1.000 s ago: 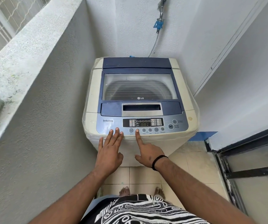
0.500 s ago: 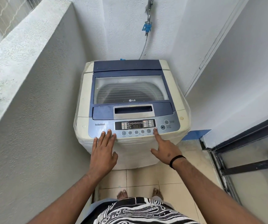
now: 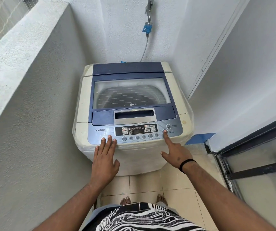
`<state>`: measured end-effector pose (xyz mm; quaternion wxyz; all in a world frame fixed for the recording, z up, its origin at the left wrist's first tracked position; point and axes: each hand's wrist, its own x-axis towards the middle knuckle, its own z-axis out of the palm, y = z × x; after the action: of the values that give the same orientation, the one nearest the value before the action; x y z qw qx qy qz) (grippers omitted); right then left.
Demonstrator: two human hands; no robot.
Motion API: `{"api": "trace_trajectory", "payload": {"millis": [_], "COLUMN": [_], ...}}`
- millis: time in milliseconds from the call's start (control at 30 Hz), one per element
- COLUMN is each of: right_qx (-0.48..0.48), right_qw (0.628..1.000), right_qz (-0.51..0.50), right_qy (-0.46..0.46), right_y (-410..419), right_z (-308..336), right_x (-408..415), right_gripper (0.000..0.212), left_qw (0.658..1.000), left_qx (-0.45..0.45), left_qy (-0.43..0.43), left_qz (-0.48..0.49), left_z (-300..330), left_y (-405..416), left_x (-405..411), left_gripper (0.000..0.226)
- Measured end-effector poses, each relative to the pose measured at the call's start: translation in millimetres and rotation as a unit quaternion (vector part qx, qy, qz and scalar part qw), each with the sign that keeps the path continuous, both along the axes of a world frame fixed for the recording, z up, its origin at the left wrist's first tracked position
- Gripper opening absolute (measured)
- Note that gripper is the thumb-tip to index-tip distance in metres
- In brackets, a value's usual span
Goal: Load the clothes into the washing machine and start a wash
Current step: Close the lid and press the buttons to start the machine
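Note:
A cream and blue top-loading washing machine [image 3: 83, 104] stands in the corner with its glass lid [image 3: 130, 90] down. Only the ribbed drum shows through the glass, and I cannot make out any clothes inside. My left hand [image 3: 104, 157] rests flat on the left end of the control panel [image 3: 99, 135], fingers straight. My right hand [image 3: 175, 155] points with a straight index finger, its tip on the round START/PAUSE button [image 3: 164, 130]. The display [image 3: 136, 130] shows several small lit symbols.
A rough concrete parapet [image 3: 25, 64] closes in the left side. White walls stand behind and to the right. A tap with a blue fitting and hose [image 3: 147, 29] hangs above the machine. A dark-framed glass door [image 3: 258, 164] is at lower right. My bare feet stand on beige tiles [image 3: 145, 182].
My right index finger has slid rightwards along the row of buttons, from the left-middle ones to the START/PAUSE button. My left hand has stayed on the panel's left end.

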<state>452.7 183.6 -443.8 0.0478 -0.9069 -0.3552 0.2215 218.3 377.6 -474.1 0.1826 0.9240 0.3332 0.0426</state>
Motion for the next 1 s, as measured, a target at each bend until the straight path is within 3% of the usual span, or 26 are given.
{"api": "trace_trajectory", "payload": {"millis": [333,667,1000], "right_qx": [0.035,0.0,0.05], "right_qw": [0.999,1.0,0.998], "right_qz": [-0.017,0.007,-0.018], "right_qy": [-0.009,0.019,0.039], "right_y": [1,7,-1], "right_z": [-18,-11,-11], "right_x": [-12,-10,-29], "right_gripper": [0.104,0.109,0.101], "left_qw": [1.0,0.999,0.999], "left_qx": [-0.001,0.005,-0.018], "left_qy": [-0.021,-0.03,-0.025], "left_qz": [0.01,0.025,0.015], "left_z": [-3,-4,0], "left_y": [-1,-4,1], "left_x": [1,5,1], "left_gripper": [0.086,0.083,0.082]}}
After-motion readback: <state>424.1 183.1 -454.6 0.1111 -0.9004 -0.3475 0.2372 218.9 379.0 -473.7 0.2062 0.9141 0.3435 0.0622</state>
